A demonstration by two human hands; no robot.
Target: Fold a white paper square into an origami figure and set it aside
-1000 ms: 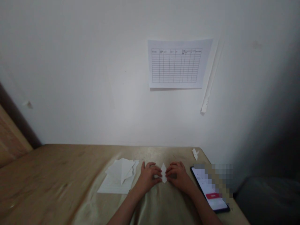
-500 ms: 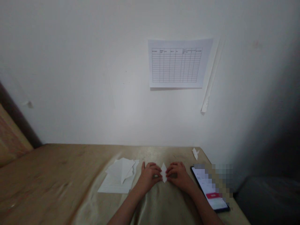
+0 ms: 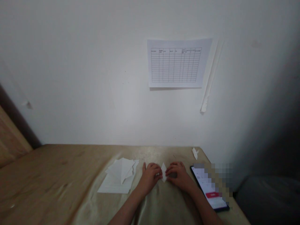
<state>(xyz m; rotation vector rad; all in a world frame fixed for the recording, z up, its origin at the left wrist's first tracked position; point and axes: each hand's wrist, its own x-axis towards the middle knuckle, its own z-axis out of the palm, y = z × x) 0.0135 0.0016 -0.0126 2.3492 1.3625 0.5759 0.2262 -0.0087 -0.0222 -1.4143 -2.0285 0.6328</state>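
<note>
Using phone (image 3: 204, 184) as reference, all left/right as seen from the camera. Phone lies flat on the worktop (image 3: 58, 178), screen lit, red button near its lower end, right part masked by pixel blocks. Folded paper (image 3: 163, 172) is left of phone, well apart from it: small, white, slim diamond, pointed at top and bottom. Left hand (image 3: 150, 175) has fingertips closed on the paper's left edge, right hand (image 3: 178, 175) same on its right edge, so right hand sits between paper and phone. Hands are apart from each other, only the paper bridging them; can't tell how hard they pinch. Further left of phone, past left hand: loose stack of white sheets (image 3: 114, 184), top one creased down the middle with a pointed lower end. Just beyond phone's top end, near the worktop corner: second small white folded piece (image 3: 195, 153), too small to make out its shape. Wall (image 3: 93, 62) rises behind phone; on it, above and left of phone, hangs a printed table sheet (image 3: 174, 64), with a pale peeling strip (image 3: 206, 100) beside its right edge
</note>
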